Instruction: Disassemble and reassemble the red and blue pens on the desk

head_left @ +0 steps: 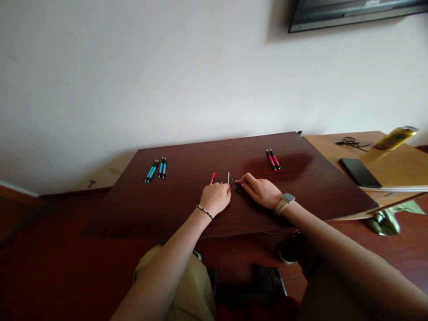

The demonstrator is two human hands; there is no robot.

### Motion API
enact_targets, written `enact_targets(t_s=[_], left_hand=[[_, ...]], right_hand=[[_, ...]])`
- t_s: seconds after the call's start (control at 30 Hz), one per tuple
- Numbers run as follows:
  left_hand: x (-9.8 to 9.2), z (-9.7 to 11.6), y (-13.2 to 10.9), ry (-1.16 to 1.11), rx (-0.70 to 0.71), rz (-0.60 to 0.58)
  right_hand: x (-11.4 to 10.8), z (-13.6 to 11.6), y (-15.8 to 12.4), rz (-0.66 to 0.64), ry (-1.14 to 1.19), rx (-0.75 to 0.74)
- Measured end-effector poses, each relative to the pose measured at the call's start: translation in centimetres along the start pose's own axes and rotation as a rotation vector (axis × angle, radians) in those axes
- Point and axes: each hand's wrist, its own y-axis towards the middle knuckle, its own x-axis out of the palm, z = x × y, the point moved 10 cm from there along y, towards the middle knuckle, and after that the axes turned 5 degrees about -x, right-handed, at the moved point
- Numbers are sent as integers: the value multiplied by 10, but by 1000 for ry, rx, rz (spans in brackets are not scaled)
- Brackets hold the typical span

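My left hand (216, 197) rests on the dark wooden table (187, 218) with its fingers curled down; what lies under them is hidden. Just past its knuckles a red pen barrel (212, 178) and a thin white ink refill (228, 177) stick out. A tiny spring-like piece (232, 181) lies between the two hands. My right hand (259, 189) is closed low over the tabletop, its fingertips at a small black pen part (238, 188). Several blue pens (156, 169) lie at the left, and two red pens (273, 159) at the back right.
On the lighter wooden surface (408, 167) to the right are a black phone (361, 172), a dark cable (351, 142) and a yellow can (396, 138). A wall-mounted screen (361, 18) hangs above. My legs are under the table's front edge.
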Motion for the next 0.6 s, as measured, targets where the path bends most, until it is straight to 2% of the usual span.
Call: enact_targets(t_s=[0.6], left_hand=[[3,-10,-10,31,-7,-13]], right_hand=[[2,1,-1,-18,16,9]])
